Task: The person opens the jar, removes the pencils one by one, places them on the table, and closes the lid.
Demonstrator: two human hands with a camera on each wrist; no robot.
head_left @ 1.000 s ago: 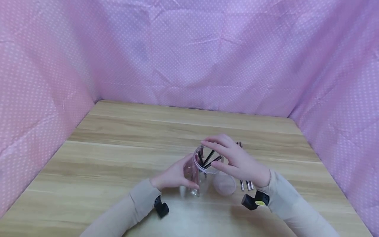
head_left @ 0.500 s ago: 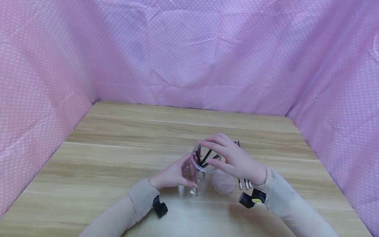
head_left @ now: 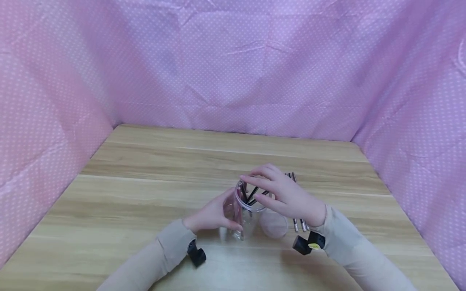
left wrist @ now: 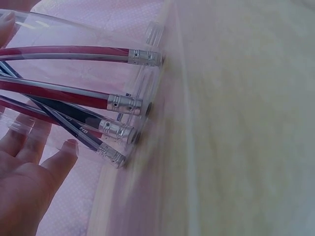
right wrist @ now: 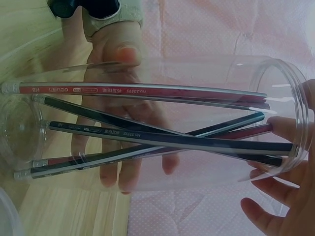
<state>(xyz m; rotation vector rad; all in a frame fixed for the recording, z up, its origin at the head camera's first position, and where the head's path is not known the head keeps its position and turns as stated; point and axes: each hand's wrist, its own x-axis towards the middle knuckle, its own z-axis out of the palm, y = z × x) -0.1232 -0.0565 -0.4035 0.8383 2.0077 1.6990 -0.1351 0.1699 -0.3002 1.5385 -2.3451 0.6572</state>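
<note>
A clear plastic jar (head_left: 248, 226) stands upright on the table with several red and black pencils (right wrist: 172, 140) leaning inside, eraser ends at the bottom. My left hand (head_left: 212, 214) grips the jar's side, thumb in front and fingers behind; the left wrist view shows pencil ferrules (left wrist: 125, 104) through the wall. Over the mouth is my right hand (head_left: 287, 196), thumb and fingers spread apart. In the right wrist view, its fingertips (right wrist: 268, 189) are close to the rim and the upper pencil ends; whether they touch them I cannot tell.
A round translucent lid (head_left: 274, 224) lies on the table just right of the jar. Several more pencils (head_left: 295, 224) lie side by side farther right, partly hidden under my right hand. Pink dotted cloth (head_left: 233, 72) walls the wooden table (head_left: 164, 161) at the back and sides.
My right hand has shifted slightly left over the jar's mouth, uncovering a little more of the pencils on the table. My left hand keeps its grip on the jar.
</note>
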